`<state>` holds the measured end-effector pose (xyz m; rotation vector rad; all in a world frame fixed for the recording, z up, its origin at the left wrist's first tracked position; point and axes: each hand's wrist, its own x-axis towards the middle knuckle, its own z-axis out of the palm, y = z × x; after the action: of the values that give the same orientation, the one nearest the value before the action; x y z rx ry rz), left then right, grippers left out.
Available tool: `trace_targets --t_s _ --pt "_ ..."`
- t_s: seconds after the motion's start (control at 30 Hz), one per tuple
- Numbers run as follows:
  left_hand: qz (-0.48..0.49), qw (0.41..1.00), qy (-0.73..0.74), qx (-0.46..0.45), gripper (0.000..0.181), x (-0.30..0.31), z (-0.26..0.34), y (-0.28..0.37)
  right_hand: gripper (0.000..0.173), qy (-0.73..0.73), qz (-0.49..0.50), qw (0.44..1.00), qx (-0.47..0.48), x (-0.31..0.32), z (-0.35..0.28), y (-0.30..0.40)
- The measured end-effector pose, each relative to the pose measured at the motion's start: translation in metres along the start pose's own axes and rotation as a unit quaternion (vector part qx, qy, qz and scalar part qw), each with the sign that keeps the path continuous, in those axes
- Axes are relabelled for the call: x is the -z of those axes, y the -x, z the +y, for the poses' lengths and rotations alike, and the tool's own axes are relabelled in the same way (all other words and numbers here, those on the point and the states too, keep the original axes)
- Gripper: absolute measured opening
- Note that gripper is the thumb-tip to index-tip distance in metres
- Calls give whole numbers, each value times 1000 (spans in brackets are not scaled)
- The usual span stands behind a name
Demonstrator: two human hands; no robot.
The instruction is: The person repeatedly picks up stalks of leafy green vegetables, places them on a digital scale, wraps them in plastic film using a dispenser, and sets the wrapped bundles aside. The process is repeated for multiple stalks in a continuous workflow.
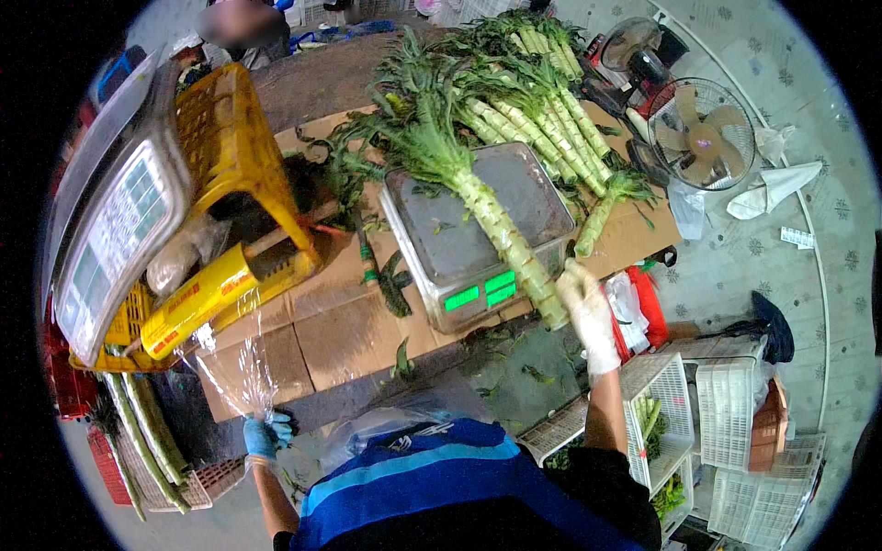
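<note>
A thick stalk of celtuce [506, 227] with leafy top lies slantwise across the platform of a weighing scale [475, 206], its cut end jutting past the front edge. My right hand [584, 303], in a white glove, is right beside that cut end; whether its fingers grip the stalk is unclear. Wearing a blue glove, my left hand [265, 435] clutches the end of clear plastic film [251, 358]. The film stretches from a yellow-wrapped roll [200, 303] resting on a tilted yellow crate [227, 138]. Green displays glow on the scale's front.
Trimmed celtuce stalks [551, 131] are piled behind the scale on cardboard [331, 330]. A short stalk [598, 213] lies to its right. Fans [701, 134] stand at the right, with stacked white crates [723, 406] nearer me. A person [258, 52] is at the far left.
</note>
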<state>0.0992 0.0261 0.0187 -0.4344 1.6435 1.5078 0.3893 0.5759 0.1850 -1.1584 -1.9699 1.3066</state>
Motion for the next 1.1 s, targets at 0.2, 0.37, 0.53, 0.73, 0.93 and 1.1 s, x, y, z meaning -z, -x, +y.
trace_targets --t_s 0.2,0.37,0.53,0.73,0.93,1.1 --pt "-32 999 35 -17 52 21 -30 -22 75 165 19 978 124 -50 -47 -30" --pt "-82 990 33 -109 46 11 -23 -7 92 511 -71 856 29 -102 -68 -59" --pt "-126 989 -2 -77 43 13 -6 2 91 358 -44 933 5 -102 -81 -43" --pt "-133 989 -64 -30 48 -7 22 28 71 -147 -81 986 0 -166 -115 63" --pt "-119 988 -54 -78 45 1 7 31 80 -59 -65 946 313 -239 -162 117" --pt "-34 981 -123 -148 49 13 -29 39 74 224 -266 777 524 -299 -182 145"
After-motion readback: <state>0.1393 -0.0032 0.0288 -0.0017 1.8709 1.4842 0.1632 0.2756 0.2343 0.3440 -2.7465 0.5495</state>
